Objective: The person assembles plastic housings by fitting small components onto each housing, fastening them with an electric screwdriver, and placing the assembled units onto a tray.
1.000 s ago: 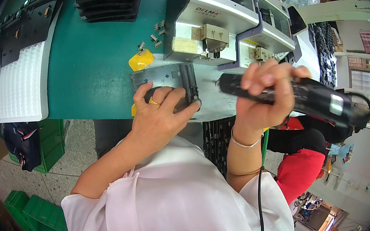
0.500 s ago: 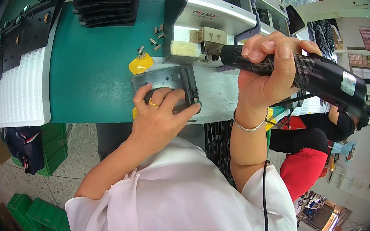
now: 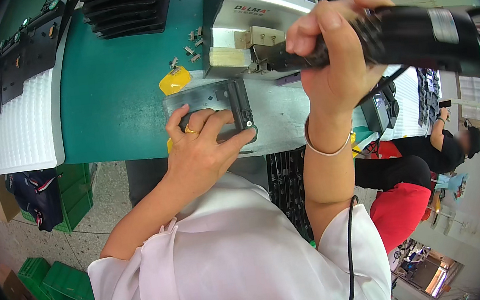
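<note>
Two hands busy at this bench, so starting closest to the person: white blouse, a thin black cable (image 3: 349, 256) running up past the right arm toward the tool.

Left hand (image 3: 204, 148) is curled over the near end of a grey metal plate (image 3: 204, 100) that lies flat at the front edge of the green bench (image 3: 108, 100). A black strip part (image 3: 240, 105) sits on the plate, and the fingertips (image 3: 244, 137) press right at its near end, beside a small round fastener spot. So that hand is pinning the work down, not gripping anything loose.

Right hand (image 3: 331, 61) is clenched around a black electric screwdriver (image 3: 411, 33), held up and well apart from the plate, tip pointing left toward a grey machine (image 3: 259, 10) rather than down at the part.

Just past the plate there's a yellow tag (image 3: 174, 80) and a few tiny loose screws (image 3: 194, 41), then a white tray (image 3: 24, 125) and black parts (image 3: 24, 50) further left.

What could go wrong, as I see it: those fingertips sit very near the fastening point, so a driver tip coming down off-centre could skid onto them. The plate also seems close to the bench edge, so a hard push might tip it. And the cable could snag the elbow.
</note>
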The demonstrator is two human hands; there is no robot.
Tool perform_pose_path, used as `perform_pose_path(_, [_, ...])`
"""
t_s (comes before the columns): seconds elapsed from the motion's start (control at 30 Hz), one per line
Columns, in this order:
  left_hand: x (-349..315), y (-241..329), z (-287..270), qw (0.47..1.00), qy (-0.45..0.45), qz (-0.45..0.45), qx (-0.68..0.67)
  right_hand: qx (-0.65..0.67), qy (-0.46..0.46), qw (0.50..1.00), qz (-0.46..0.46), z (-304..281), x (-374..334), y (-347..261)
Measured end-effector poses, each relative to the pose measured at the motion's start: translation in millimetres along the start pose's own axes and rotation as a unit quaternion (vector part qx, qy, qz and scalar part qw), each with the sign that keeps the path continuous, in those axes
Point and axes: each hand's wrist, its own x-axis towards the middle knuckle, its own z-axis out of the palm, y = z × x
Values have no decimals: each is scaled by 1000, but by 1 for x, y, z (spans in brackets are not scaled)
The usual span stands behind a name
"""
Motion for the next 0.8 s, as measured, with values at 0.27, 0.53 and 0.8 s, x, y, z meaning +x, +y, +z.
perform_pose_path(0.27, [0, 0, 0, 1000, -5, 2, -2, 58, 71, 994, -57, -4, -7, -6])
perform_pose_path(0.53, [0, 1, 1, 1000, -2, 0, 3, 54, 69, 994, -60, -5, -10, -1])
perform_pose_path(0.8, [0, 1, 0, 1000, -4, -4, -1, 46, 72, 995, -51, -6, -10, 0])
